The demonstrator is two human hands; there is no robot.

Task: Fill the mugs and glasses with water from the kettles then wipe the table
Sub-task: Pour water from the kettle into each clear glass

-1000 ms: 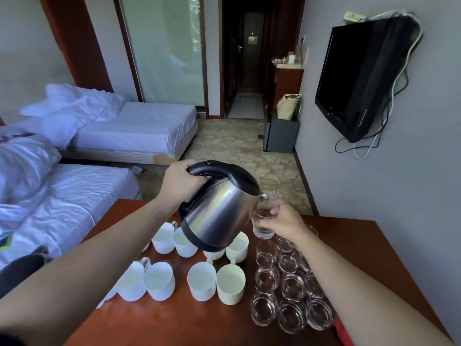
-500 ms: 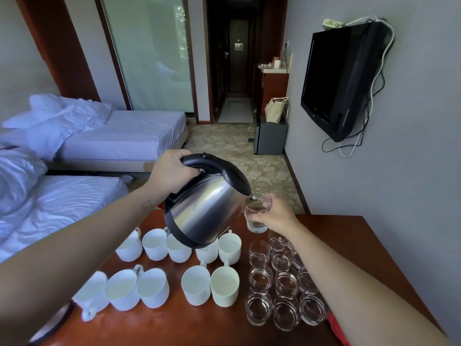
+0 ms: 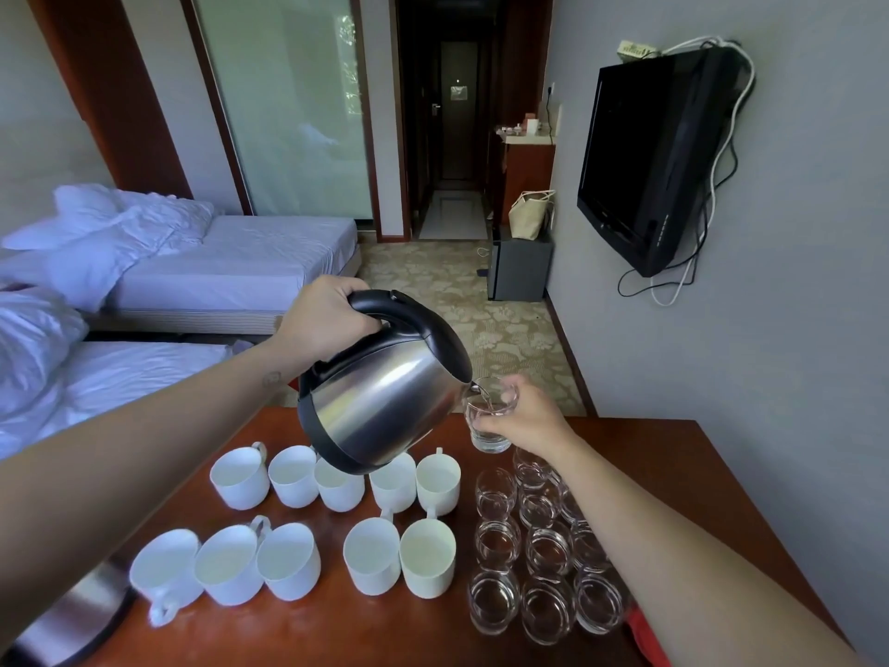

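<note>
While left hand (image 3: 322, 320) grips tilted kettle (image 3: 385, 402) by its handle, right hand (image 3: 527, 418) holds glass (image 3: 488, 438) at kettle's 3 o'clock, rim at spout, above tabletop (image 3: 673, 474). TV (image 3: 644, 151) print unreadable.

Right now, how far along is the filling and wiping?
Done: unclear; I cannot tell whether the white mugs or the standing glasses hold water. In hand: the left hand tips the kettle into a glass held by the right hand, partly filled. Left: any empty ones, then wiping the table; a red item, maybe the cloth, lies by the right arm.
</note>
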